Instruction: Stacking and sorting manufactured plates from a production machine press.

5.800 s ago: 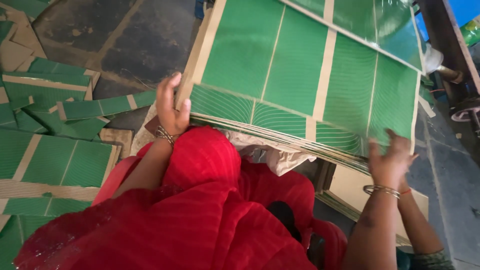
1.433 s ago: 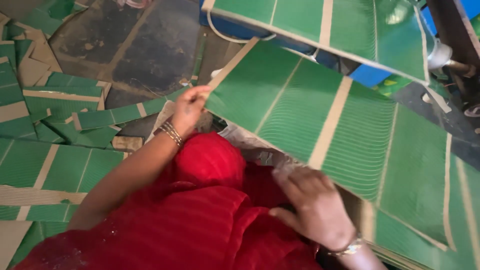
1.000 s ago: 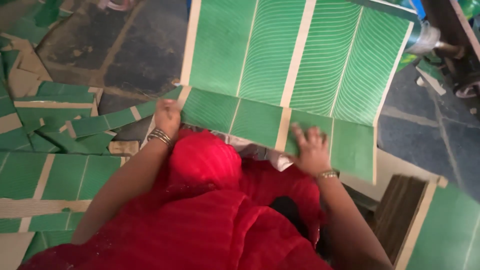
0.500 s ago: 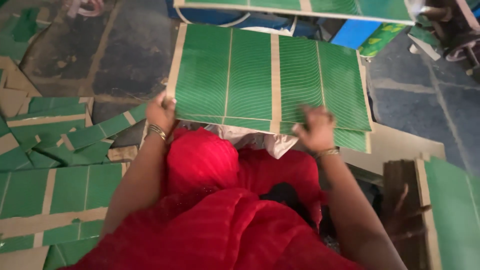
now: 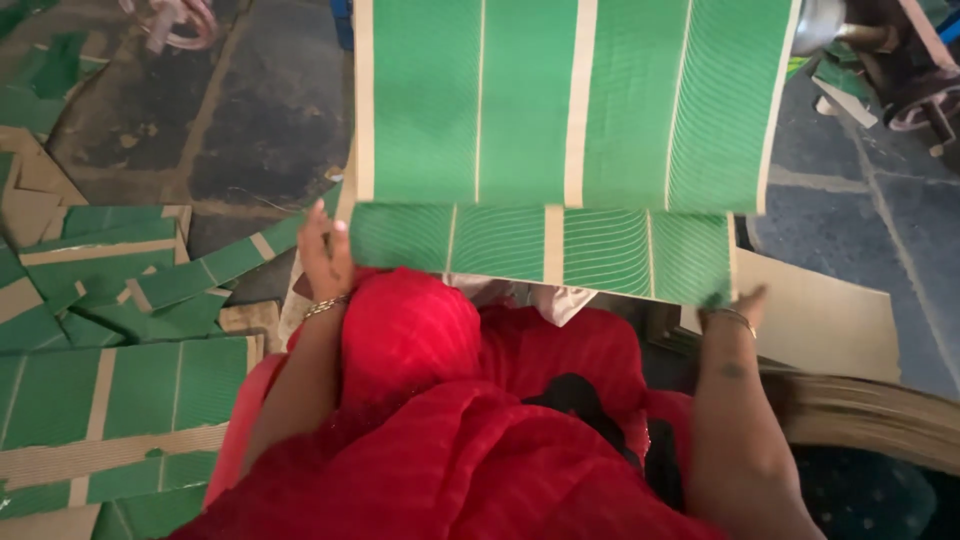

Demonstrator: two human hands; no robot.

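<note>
A large green printed cardboard sheet [image 5: 560,110] with tan stripes is held up in front of me, its lower flap [image 5: 540,250] folded toward me. My left hand [image 5: 325,255] grips the sheet's lower left edge, a bangle on the wrist. My right hand [image 5: 735,310] holds the lower right corner, fingers mostly hidden behind the flap. Red cloth [image 5: 440,400] covers my lap and knees below the sheet.
Green and tan cardboard offcuts [image 5: 110,340] lie scattered on the dark floor [image 5: 250,120] to the left. A stack of plain brown sheets [image 5: 860,400] sits at the right. Machine parts [image 5: 900,60] stand at the upper right.
The sheet has been lifted and pulled closer, filling the upper view. My hands moved apart to its lower corners, and its bottom flap now hangs folded toward me.
</note>
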